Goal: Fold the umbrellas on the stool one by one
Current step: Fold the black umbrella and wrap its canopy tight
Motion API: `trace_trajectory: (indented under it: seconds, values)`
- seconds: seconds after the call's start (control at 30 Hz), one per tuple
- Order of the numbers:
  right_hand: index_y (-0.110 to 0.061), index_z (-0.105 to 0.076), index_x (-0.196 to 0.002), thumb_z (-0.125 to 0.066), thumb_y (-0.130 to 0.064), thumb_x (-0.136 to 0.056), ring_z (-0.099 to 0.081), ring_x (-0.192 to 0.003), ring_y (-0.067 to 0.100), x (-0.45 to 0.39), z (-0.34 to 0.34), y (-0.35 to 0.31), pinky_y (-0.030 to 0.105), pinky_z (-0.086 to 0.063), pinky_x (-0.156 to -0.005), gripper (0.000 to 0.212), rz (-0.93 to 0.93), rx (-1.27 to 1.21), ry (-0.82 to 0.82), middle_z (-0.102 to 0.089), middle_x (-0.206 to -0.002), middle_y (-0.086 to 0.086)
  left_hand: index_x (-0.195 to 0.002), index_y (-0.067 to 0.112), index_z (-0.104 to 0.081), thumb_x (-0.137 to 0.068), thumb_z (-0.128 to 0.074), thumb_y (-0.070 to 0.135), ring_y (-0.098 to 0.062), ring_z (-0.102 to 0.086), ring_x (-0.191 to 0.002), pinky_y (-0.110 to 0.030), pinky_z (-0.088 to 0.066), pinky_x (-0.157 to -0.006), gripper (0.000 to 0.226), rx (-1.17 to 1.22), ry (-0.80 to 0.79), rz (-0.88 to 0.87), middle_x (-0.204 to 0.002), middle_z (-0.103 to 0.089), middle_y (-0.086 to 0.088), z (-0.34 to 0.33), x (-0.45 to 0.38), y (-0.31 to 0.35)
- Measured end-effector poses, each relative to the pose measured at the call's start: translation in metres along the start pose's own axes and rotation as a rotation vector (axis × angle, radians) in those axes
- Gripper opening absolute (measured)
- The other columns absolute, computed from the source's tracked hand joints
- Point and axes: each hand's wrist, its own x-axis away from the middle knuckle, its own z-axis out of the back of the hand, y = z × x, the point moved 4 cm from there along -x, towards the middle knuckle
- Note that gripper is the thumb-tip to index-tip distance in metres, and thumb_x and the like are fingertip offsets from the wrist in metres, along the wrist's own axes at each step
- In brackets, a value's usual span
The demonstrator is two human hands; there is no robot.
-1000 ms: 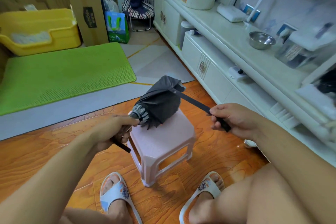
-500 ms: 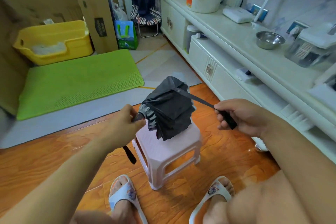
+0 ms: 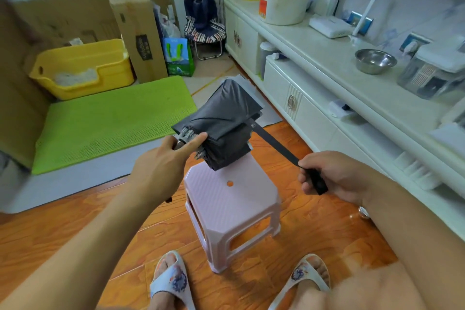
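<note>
A collapsed dark grey umbrella hangs in the air just above the far edge of a pale pink plastic stool. My left hand grips its handle end, with the forefinger stretched along the folded canopy. A black closing strap runs taut from the canopy down to my right hand, which pinches the strap's end. The umbrella's handle is mostly hidden behind my left hand. The stool's seat is bare, with a small hole in its middle.
A white low cabinet with a steel bowl runs along the right. A green mat, a yellow tub and cardboard boxes lie to the left. My slippered feet rest on the wooden floor before the stool.
The umbrella has risen off the stool's seat and turned so the canopy is flatter. My right hand has pulled the strap out to the right and lower.
</note>
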Motion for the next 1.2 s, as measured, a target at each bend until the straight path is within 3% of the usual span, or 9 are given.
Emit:
trace_trajectory:
  seconds: [0.17,0.3,0.4,0.47,0.53,0.63,0.93,1.03,1.2]
  values:
    - [-0.002,-0.066,-0.098,-0.051,-0.017,-0.103,-0.069,-0.075,0.024,-0.004,0.011,0.021,0.041,-0.057,-0.081,0.022,-0.139,0.279,0.074,-0.071,-0.082,0.012,-0.150,0.052,-0.038,-0.102,-0.051,0.030,-0.038,-0.054,-0.056,-0.037,-0.046,-0.044,0.054,0.065,-0.016,-0.045,-0.094,-0.049,-0.003,0.006,0.000,0.003]
    - [-0.010,-0.070,-0.109,-0.059,-0.021,-0.100,-0.070,-0.098,0.023,-0.007,0.015,0.027,0.038,-0.054,-0.088,0.018,-0.134,0.594,0.133,-0.075,-0.106,0.006,-0.148,0.051,-0.039,-0.095,-0.066,0.020,-0.035,-0.056,-0.059,-0.036,-0.046,-0.041,0.067,0.045,-0.027,-0.143,-0.097,-0.054,-0.003,0.018,0.002,0.012]
    - [-0.019,-0.058,-0.130,-0.065,-0.030,-0.096,-0.062,-0.109,0.020,-0.008,0.016,0.005,0.035,-0.050,-0.090,0.037,0.152,0.642,0.432,-0.060,-0.120,-0.006,-0.146,0.052,-0.040,-0.089,-0.071,0.014,-0.034,-0.060,-0.064,-0.037,-0.047,-0.042,0.075,-0.002,-0.050,-0.210,-0.104,-0.059,-0.005,0.027,0.003,0.023]
    - [-0.020,-0.060,-0.119,-0.068,-0.029,-0.093,-0.059,-0.105,0.017,0.004,0.002,-0.021,0.031,-0.049,-0.088,0.029,0.548,0.627,0.598,-0.059,-0.113,-0.006,-0.144,0.050,-0.047,-0.083,-0.074,0.010,-0.034,-0.061,-0.064,-0.035,-0.044,-0.041,0.078,-0.022,-0.053,-0.249,-0.106,-0.060,-0.006,0.033,0.003,0.034]
    - [-0.018,-0.061,-0.117,-0.072,-0.025,-0.088,-0.053,-0.108,0.015,0.016,-0.028,-0.036,0.030,-0.047,-0.091,0.031,0.887,0.811,0.545,-0.055,-0.114,-0.003,-0.143,0.047,-0.052,-0.076,-0.075,0.006,-0.032,-0.061,-0.062,-0.029,-0.034,-0.040,0.081,-0.027,-0.055,-0.276,-0.105,-0.061,-0.008,0.039,0.004,0.046]
    - [-0.012,-0.062,-0.124,-0.077,-0.021,-0.082,-0.046,-0.124,0.025,0.016,-0.066,-0.031,0.037,-0.043,-0.107,0.046,1.107,1.100,0.457,-0.053,-0.129,0.007,-0.145,0.049,-0.048,-0.077,-0.072,0.009,-0.030,-0.060,-0.061,-0.026,-0.025,-0.043,0.082,-0.041,-0.092,-0.277,-0.105,-0.060,-0.005,0.042,0.006,0.057]
    - [-0.005,-0.063,-0.131,-0.067,-0.021,-0.089,-0.050,-0.126,0.020,0.012,-0.079,-0.026,0.028,-0.039,-0.113,0.045,1.148,1.068,0.336,-0.059,-0.128,0.006,-0.145,0.054,-0.042,-0.080,-0.067,0.015,-0.028,-0.060,-0.060,-0.026,-0.028,-0.041,0.080,-0.059,-0.125,-0.278,-0.100,-0.059,-0.002,0.041,0.013,0.055]
    - [-0.006,-0.060,-0.135,-0.069,-0.028,-0.091,-0.050,-0.127,0.020,0.011,-0.083,-0.024,0.030,-0.042,-0.111,0.050,1.126,1.145,0.364,-0.058,-0.131,0.006,-0.145,0.053,-0.041,-0.080,-0.067,0.014,-0.029,-0.061,-0.060,-0.026,-0.028,-0.042,0.080,-0.063,-0.125,-0.271,-0.100,-0.059,-0.002,0.039,0.014,0.055]
    - [-0.006,-0.067,-0.123,-0.070,-0.013,-0.090,-0.054,-0.120,0.020,0.011,-0.084,-0.024,0.032,-0.049,-0.105,0.033,1.167,1.119,0.440,-0.062,-0.123,0.008,-0.146,0.054,-0.041,-0.082,-0.065,0.016,-0.029,-0.061,-0.061,-0.027,-0.030,-0.042,0.078,-0.052,-0.120,-0.269,-0.100,-0.058,0.000,0.037,0.014,0.058]
